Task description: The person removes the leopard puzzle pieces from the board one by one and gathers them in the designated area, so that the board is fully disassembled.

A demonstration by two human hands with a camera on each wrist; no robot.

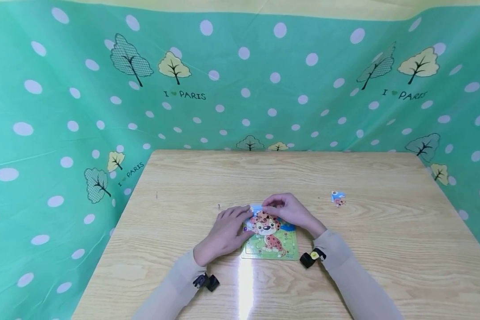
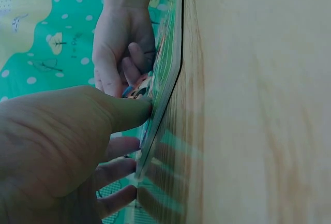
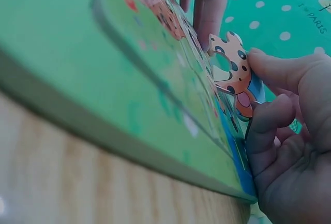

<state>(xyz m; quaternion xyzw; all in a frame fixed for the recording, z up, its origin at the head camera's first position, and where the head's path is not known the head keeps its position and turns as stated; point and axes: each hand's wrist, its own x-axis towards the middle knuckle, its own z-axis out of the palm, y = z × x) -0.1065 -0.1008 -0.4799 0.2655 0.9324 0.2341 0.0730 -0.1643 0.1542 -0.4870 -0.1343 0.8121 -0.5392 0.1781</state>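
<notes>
A jigsaw puzzle board (image 1: 250, 253) with a cartoon spotted cub on green ground lies flat on the table. At its left side, my left hand (image 1: 226, 231) rests with thumb and fingers fairly straight, touching the board's edge area; the thumb (image 2: 132, 113) lies over the picture. My right hand (image 1: 290, 211) is above the top part of the board. Between its thumb and index finger it pinches an orange spotted puzzle piece (image 3: 242, 71), tilted up from the board in the right wrist view. The slot beneath that piece is partly hidden by the hand.
Loose puzzle material (image 1: 338, 198), blue and spotted, lies on the wooden table (image 1: 384, 249) to the right of the board. A green dotted curtain (image 1: 224, 58) hangs behind the table and along its sides. Bright glare shows below the board.
</notes>
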